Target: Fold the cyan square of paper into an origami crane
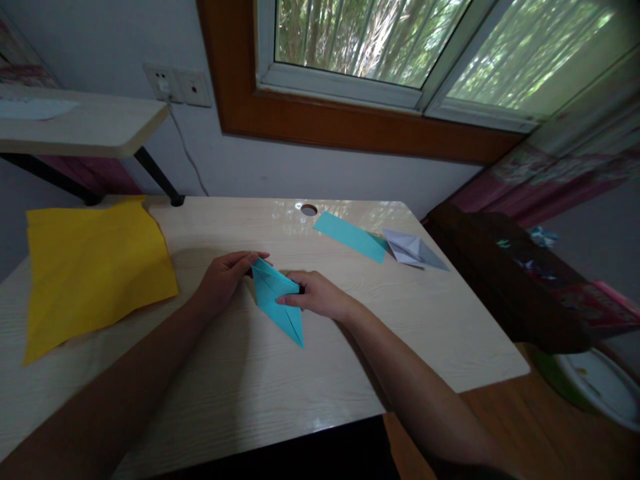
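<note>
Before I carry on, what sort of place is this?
Probably a room in a home: a pale wood-grain desk stands below a sliding glass window with a brown wooden surround, and a pink floral fabric curtain hangs to the right.

From where I stand, the widest open stretch of worktop (425, 327) lies right of the right hand (320, 293), with another bare patch between the forearms. Straight ahead, a hand could slide past the held blue paper (270, 290) toward the wall (300, 167), which closes off the back. Far right, the blue strip (347, 235) and grey folded paper (413, 248) sit in the way. Leftward, the yellow sheet (100, 267) covers much of the surface; behind it, the shelf's black leg (159, 177) blocks passage.
</note>
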